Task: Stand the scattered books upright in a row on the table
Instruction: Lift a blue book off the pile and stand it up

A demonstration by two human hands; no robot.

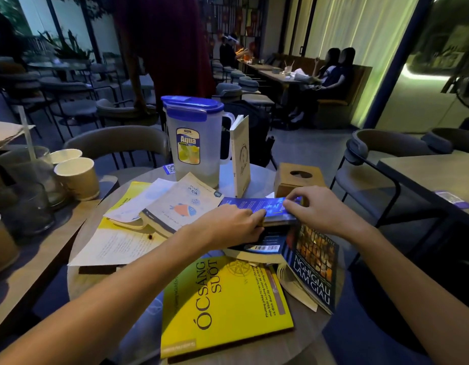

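left grip [233, 225] clasps blue book [250, 204] at near edge | right grip [321, 209] pinches its right end | book flat, desk [309, 330] centre-right, between grips | white book [241, 156] upright near far edge

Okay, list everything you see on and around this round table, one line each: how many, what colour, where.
white book: one, white, upright right of the pitcher
blue book: one, blue, held mid-table
yellow book: one, yellow, flat at the near edge
dark blue book: one, dark blue, lying at right
fish-cover book: one, cream, flat left of centre
open book: one, white pages, flat at left
pitcher: one, clear with blue lid, far side
tissue box: one, brown, far right
paper cups: two, tan, on neighbouring table at left
round table: one, grey-brown, under the books
left hand: one, grips the blue book's near edge
right hand: one, grips the blue book's right end
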